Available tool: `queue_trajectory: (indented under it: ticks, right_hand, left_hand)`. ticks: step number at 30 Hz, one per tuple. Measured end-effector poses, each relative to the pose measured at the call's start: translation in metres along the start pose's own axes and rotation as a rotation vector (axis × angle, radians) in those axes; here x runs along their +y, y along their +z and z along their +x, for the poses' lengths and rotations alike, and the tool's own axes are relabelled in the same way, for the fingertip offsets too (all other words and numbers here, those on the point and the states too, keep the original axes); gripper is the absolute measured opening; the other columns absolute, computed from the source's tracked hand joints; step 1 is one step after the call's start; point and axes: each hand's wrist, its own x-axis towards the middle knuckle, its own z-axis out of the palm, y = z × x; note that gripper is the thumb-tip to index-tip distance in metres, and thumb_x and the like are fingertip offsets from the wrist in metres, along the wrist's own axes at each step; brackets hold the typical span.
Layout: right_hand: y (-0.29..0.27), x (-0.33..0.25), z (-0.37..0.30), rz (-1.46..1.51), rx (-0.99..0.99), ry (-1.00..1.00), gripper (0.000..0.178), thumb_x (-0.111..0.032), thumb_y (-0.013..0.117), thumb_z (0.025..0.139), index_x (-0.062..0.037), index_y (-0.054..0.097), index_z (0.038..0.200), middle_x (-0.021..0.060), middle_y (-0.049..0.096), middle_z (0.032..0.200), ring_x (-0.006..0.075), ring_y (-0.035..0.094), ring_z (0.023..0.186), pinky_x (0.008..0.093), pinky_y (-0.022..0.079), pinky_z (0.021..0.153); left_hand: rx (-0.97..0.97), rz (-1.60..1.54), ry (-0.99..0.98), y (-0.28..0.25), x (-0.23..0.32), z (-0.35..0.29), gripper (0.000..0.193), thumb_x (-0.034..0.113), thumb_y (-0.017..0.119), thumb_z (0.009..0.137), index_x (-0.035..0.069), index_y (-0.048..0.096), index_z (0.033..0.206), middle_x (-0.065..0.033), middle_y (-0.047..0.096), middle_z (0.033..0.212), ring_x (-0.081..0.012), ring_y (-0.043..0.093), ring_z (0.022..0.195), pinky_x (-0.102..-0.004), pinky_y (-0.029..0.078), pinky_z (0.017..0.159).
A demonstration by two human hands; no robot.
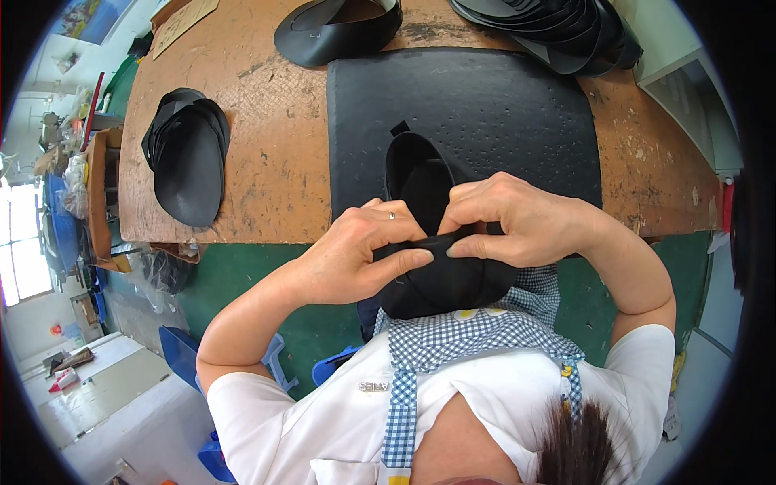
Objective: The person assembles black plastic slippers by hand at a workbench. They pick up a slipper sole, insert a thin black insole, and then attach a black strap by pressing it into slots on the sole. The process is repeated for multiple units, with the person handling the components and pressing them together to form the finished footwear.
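Observation:
A black shoe is held between my two hands at the table's near edge, its rounded toe toward my body. Its open collar faces up, with a small tab at the far end. My left hand pinches the edge of the shoe's opening, thumb on the outside and fingers over the rim. Close beside it, my right hand pinches the same edge, thumb toward the left thumb. Some fingertips are hidden inside the shoe. The far end of the shoe is over a black mat.
On the wooden table, a stack of black insole-shaped pieces lies left. A curved black piece sits at the far side, and a pile of black pieces at the far right. Blue plastic shows below, near my left elbow.

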Motion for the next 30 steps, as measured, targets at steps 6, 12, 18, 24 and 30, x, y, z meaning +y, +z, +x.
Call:
queue_trajectory:
  ticks: [6,12,18,24,30]
  right_hand:
    - [0.008,-0.006,0.007,-0.198,0.132,-0.023,0.023,-0.019,0.080,0.086,0.0021,0.075,0.095,0.0146,0.066,0.075,0.0274,0.063,0.069,0.0383,0.049,0.065]
    - [-0.006,0.006,-0.001,-0.093,0.362,-0.234,0.015,-0.003,0.077,0.086,0.0015,0.075,0.100,0.0120,0.068,0.080,0.0219,0.063,0.066,0.0345,0.051,0.063]
    - [-0.007,0.004,-0.004,0.188,0.383,-0.068,0.025,0.002,0.074,0.089,0.0011,0.072,0.113,0.0092,0.069,0.089,0.0122,0.065,0.070,0.0267,0.053,0.058]
    - [0.008,-0.026,0.000,-0.121,0.556,-0.032,0.036,-0.001,0.078,0.086,-0.0020,0.066,0.120,0.0100,0.069,0.104,0.0129,0.068,0.076,0.0242,0.053,0.058]
    - [0.013,-0.024,0.002,-0.141,0.607,-0.044,0.034,-0.002,0.080,0.083,-0.0017,0.064,0.114,0.0098,0.069,0.103,0.0133,0.069,0.073,0.0245,0.054,0.057]
  left_hand:
    - [0.190,0.152,0.023,0.004,0.006,0.003,0.023,0.005,0.082,0.080,-0.001,0.071,0.100,-0.0122,0.069,0.095,-0.0271,0.064,0.093,-0.0366,0.050,0.082]
    - [0.641,0.306,0.035,-0.005,0.009,-0.010,0.087,0.010,0.089,0.075,-0.001,0.042,0.147,-0.0165,0.055,0.141,-0.0319,0.059,0.122,-0.0404,0.050,0.101]
    - [0.504,-0.952,-0.365,0.017,0.000,-0.007,0.076,0.005,0.084,0.081,-0.008,0.044,0.144,-0.0172,0.061,0.133,-0.0215,0.063,0.120,-0.0359,0.050,0.105]
    - [0.654,-1.005,-0.326,0.035,0.007,0.007,0.061,0.005,0.082,0.085,-0.004,0.050,0.136,-0.0131,0.067,0.120,-0.0181,0.067,0.109,-0.0319,0.057,0.095]
    - [0.668,-1.032,-0.309,0.038,0.013,0.015,0.057,0.009,0.084,0.086,-0.002,0.053,0.132,-0.0123,0.067,0.118,-0.0179,0.068,0.106,-0.0321,0.058,0.092]
